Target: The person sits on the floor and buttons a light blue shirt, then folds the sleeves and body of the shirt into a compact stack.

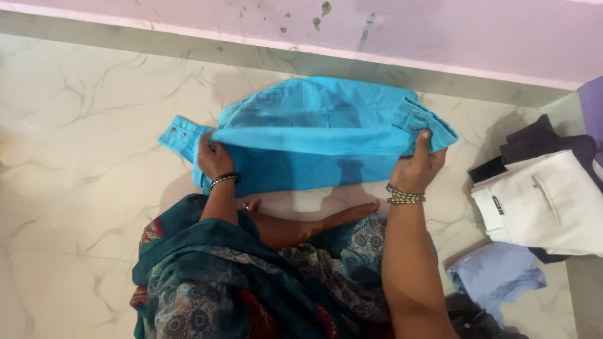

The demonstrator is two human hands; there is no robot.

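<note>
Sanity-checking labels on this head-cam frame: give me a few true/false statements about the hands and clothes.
1. Both hands grip the blue garment. True: the left hand and the right hand each hold its near edge.
2. The blue garment hangs from a hook on the wall. False: it lies on the marble floor, with only the near edge lifted.
3. A white garment lies to the person's right. True.
4. The right hand rests on the light blue cloth. False: that cloth lies apart, untouched.
5. Both wrists are bare. False: each wears a bracelet.
</note>
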